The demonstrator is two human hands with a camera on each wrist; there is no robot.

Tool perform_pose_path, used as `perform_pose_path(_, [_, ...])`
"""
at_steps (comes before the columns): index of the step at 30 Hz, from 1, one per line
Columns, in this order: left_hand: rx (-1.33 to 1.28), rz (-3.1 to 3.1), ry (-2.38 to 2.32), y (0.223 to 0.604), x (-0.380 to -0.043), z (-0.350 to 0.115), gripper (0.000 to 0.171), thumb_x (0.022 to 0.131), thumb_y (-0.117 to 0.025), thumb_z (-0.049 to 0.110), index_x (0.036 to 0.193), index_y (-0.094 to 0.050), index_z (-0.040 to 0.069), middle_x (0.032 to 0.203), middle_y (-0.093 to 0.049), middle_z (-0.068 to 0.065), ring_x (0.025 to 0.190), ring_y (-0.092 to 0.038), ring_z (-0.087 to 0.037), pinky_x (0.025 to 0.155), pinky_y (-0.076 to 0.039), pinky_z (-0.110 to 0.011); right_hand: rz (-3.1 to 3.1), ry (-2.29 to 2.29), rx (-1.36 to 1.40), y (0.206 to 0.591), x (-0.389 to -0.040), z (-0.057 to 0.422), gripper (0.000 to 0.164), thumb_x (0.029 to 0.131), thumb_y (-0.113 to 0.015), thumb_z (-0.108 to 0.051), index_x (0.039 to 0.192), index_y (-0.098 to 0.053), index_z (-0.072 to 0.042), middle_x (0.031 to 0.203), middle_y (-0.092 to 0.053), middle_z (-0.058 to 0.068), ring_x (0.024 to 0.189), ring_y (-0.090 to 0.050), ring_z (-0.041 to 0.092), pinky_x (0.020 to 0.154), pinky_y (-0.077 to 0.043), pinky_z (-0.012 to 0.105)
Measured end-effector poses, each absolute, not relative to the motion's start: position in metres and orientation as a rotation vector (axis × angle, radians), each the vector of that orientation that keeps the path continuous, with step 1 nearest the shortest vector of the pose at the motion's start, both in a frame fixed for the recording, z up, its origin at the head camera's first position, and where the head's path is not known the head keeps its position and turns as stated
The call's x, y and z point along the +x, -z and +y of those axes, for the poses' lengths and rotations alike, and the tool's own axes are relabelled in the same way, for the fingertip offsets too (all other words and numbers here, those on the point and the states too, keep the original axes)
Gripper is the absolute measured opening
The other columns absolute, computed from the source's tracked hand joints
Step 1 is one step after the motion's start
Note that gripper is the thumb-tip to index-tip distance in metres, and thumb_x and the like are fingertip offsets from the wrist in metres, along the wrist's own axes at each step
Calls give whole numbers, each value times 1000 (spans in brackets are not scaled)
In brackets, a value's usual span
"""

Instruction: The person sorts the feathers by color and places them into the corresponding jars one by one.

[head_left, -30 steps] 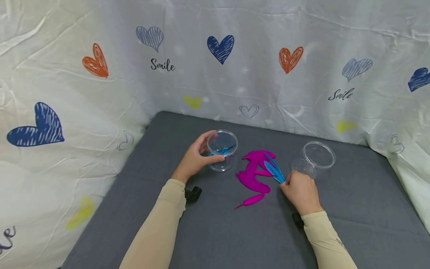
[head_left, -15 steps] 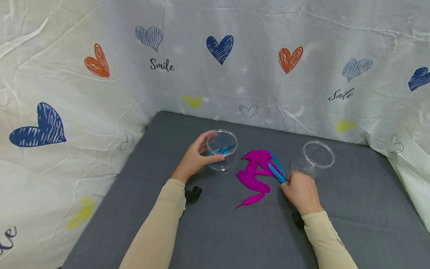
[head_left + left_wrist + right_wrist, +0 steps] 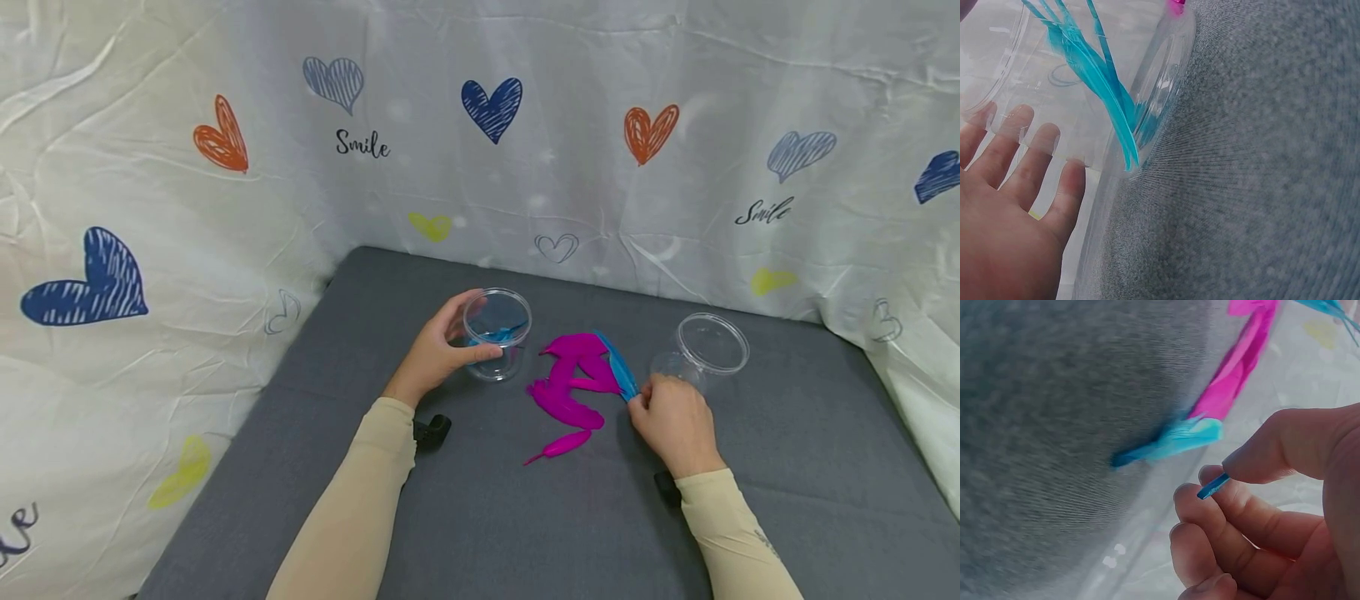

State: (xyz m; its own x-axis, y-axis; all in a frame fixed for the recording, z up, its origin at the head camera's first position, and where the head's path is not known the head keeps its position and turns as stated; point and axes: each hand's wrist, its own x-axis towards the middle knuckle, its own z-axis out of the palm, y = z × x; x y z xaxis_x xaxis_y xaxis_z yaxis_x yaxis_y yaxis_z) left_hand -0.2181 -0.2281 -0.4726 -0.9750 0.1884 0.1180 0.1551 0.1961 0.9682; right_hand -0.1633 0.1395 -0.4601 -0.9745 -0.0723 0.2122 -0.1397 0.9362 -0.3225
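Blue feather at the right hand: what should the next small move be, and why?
Probably lift the blue feather slightly off the magenta feathers: the right hand pinches it, it appears to overlap them, and the clear cup in the left hand holds similar blue feathers.

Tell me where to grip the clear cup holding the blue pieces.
Grip the clear cup by its round wall below the rim, probably best from its left: it stands upright, the left hand spans it there, and the pink pieces lie to its right.
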Motion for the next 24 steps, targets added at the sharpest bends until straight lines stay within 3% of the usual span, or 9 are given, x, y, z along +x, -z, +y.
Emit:
perform_pose_path(9, [348,2403,-1943,475,-219,-228,91,86,-95,34,162,-45,38,165,-53,11,157,-46,-16,130,-39,-53,-2842,-454,294,445,-167,131,22,89,-59,-7,70,-51,-13,57,-43,0,49,-41,19,46,-29,31])
perform_pose_path(19, [358,2388,-1959,474,-217,-229,91,85,-95,34,161,-46,38,164,-53,12,155,-47,-14,129,-40,-52,-2678,-388,535,407,-181,113,28,81,-57,3,64,-43,-14,57,-34,-1,52,-32,17,45,-22,28])
perform_pose_path(24, [372,2391,-1966,475,-217,-229,92,85,-96,33,162,-45,36,164,-54,11,155,-48,-14,129,-40,-52,-2602,-334,647,385,-190,100,20,82,-60,4,69,-53,-9,58,-42,1,55,-42,21,45,-30,30])
